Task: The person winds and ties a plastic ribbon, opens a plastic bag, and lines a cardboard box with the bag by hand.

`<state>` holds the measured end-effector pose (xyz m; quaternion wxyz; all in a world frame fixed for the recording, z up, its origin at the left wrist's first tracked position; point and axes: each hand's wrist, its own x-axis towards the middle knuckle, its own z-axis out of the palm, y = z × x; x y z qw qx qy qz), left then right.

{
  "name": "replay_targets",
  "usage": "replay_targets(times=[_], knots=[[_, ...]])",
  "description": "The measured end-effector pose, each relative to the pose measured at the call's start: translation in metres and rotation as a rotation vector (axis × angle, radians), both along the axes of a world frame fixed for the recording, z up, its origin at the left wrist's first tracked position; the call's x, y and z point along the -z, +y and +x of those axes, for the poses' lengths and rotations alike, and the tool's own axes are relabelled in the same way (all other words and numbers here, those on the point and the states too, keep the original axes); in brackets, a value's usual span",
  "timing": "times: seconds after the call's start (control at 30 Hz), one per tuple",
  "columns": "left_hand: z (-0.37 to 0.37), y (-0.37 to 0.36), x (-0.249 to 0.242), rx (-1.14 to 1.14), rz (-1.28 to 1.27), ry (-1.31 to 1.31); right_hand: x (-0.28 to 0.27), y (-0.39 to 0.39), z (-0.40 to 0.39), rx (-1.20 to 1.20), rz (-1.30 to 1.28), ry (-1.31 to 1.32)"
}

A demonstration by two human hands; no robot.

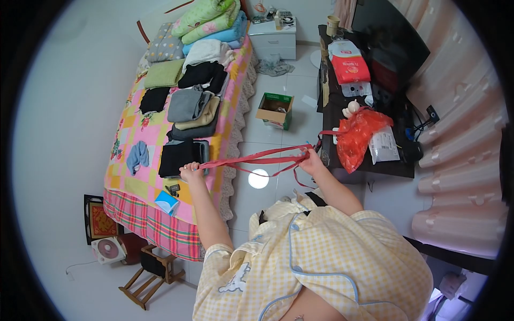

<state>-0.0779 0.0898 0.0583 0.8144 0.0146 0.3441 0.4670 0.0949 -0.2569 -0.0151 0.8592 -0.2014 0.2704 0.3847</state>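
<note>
A long red strap (257, 158) is stretched in several strands between my two hands, with a loose loop sagging under it. My left hand (191, 172) is closed around one end, over the near edge of the bed beside a folded black garment (176, 159). Closed on the other end, my right hand (309, 162) is above the floor near the dark cabinet. Part of the red strap trails past my right hand toward the cabinet top, where a red plastic bag (360, 140) lies.
Stacks of folded clothes (187, 105) and rolled quilts (206, 21) lie on the bed (126, 160). An open cardboard box (274, 111) stands on the tiled floor between bed and cabinet (342, 174). A wooden chair (155, 267) and a fan (108, 250) are past the bed's near end.
</note>
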Motion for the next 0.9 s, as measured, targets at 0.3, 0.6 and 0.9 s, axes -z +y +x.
replay_targets(times=[0.3,0.6,0.9], knots=[[-0.006,-0.003,0.016,0.010,-0.092,-0.046,-0.001,0.011,0.018,0.029,-0.176,-0.153],[-0.008,-0.007,0.017,0.124,0.037,0.019,-0.004,0.007,0.018,0.046,-0.318,-0.232],[0.028,-0.072,-0.023,0.432,0.778,0.284,0.053,0.005,0.023,-0.638,-1.054,-0.919]])
